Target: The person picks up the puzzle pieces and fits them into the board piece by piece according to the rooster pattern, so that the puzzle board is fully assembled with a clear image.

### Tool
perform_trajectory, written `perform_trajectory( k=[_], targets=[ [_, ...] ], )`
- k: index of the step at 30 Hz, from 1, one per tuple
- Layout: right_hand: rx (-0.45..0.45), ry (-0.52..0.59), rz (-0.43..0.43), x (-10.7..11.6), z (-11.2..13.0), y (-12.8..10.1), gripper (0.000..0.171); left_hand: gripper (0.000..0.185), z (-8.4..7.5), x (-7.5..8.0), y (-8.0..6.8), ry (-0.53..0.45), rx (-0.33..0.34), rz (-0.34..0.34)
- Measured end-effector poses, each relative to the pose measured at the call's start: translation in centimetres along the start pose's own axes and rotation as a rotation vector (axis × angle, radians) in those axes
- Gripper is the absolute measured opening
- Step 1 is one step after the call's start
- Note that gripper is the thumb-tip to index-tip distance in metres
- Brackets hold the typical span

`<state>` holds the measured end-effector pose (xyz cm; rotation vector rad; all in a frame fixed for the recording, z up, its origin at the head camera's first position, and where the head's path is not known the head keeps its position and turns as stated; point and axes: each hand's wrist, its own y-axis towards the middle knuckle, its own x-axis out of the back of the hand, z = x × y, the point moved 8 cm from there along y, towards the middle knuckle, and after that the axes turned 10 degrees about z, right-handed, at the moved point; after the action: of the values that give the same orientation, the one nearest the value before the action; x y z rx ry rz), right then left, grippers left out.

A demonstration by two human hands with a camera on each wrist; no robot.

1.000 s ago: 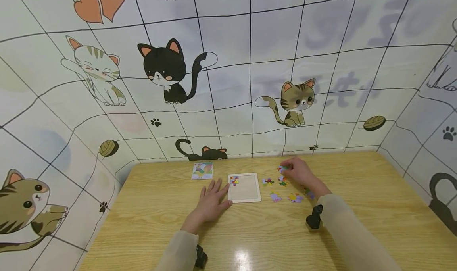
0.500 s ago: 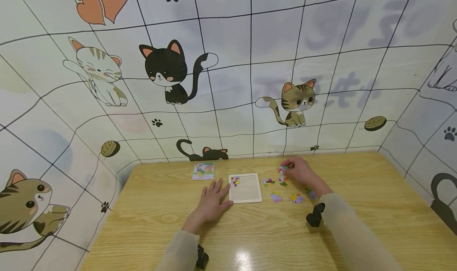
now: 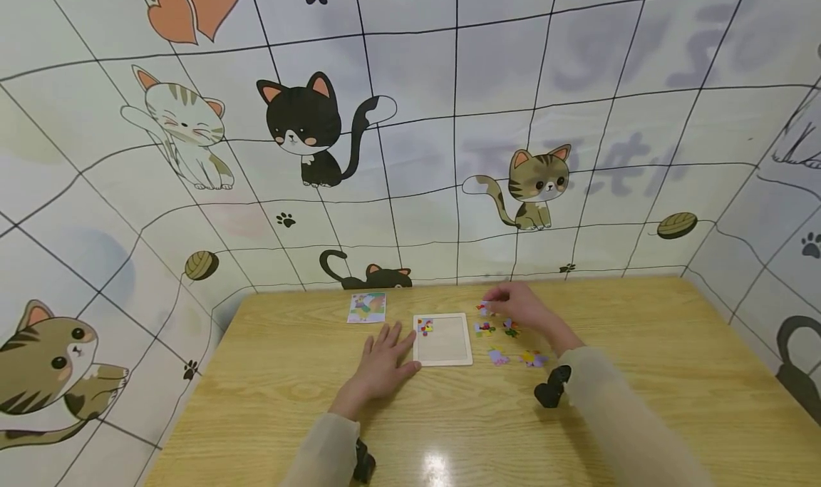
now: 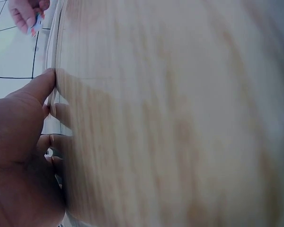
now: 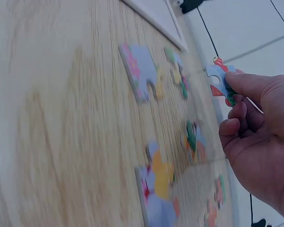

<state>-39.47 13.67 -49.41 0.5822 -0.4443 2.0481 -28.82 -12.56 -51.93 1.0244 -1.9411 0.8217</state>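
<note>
My right hand [image 3: 521, 307] pinches a jigsaw piece [image 5: 221, 81] between thumb and fingers, at the far side of the table. The piece is light blue with red and green parts. My left hand [image 3: 380, 364] lies with its fingers spread beside a square puzzle frame [image 3: 469, 341], thumb and fingertips right at its left edge. One colourful jigsaw piece [image 3: 425, 326] sits in the frame's upper left corner. Below my right hand, loose jigsaw pieces lie to the right of the frame, among them a purple and pink piece [image 5: 141, 71] and a yellow and lilac piece [image 5: 160, 184].
A square picture card [image 3: 367, 307] lies at the back, left of the frame. The wooden table [image 3: 269, 394] meets a wall [image 3: 423, 152] printed with cartoon cats right behind the pieces. Each wrist wears a black camera [image 3: 550, 388].
My right hand has lifted the jigsaw piece from the far right group and moved left with it, toward the frame. The left hand stays in place.
</note>
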Motion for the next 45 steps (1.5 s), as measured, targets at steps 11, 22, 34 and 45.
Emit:
perform_trajectory(
  k=[11, 22, 34, 45],
  targets=[
    [0.066, 0.017, 0.039, -3.6, 2.8, 2.0, 0.011, 0.064, 0.1, 0.0, 0.0, 0.002, -0.003, -0.005],
    [0.062, 0.014, 0.048, -6.0, 3.9, 3.1, 0.009, 0.064, 0.2, 0.0, 0.2, 0.007, -0.001, -0.004],
    [0.032, -0.008, 0.057, -7.4, 4.5, 3.7, 0.009, 0.063, 0.0, 0.2, 0.2, 0.008, 0.008, -0.002],
    [0.012, -0.009, -0.044, -8.1, 4.5, 3.8, 0.008, 0.063, -0.1, 0.3, 0.2, 0.008, 0.025, 0.007]
  ],
)
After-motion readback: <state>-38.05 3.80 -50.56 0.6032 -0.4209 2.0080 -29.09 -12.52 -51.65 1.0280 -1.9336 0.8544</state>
